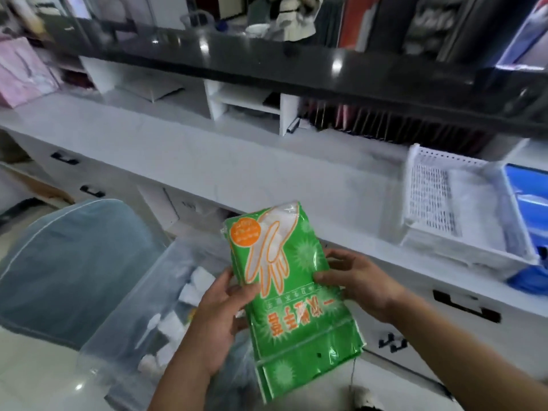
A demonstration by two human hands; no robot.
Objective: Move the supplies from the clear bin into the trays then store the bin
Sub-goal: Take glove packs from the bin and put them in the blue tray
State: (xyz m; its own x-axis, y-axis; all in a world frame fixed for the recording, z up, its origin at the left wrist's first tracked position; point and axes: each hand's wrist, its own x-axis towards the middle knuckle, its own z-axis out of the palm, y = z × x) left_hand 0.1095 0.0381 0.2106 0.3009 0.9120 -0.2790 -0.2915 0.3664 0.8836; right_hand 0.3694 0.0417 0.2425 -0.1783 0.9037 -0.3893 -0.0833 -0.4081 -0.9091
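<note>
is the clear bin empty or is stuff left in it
Not empty: small white packets lie inside the clear plastic bin, left of the green glove packet held by the left hand and right hand.
</note>
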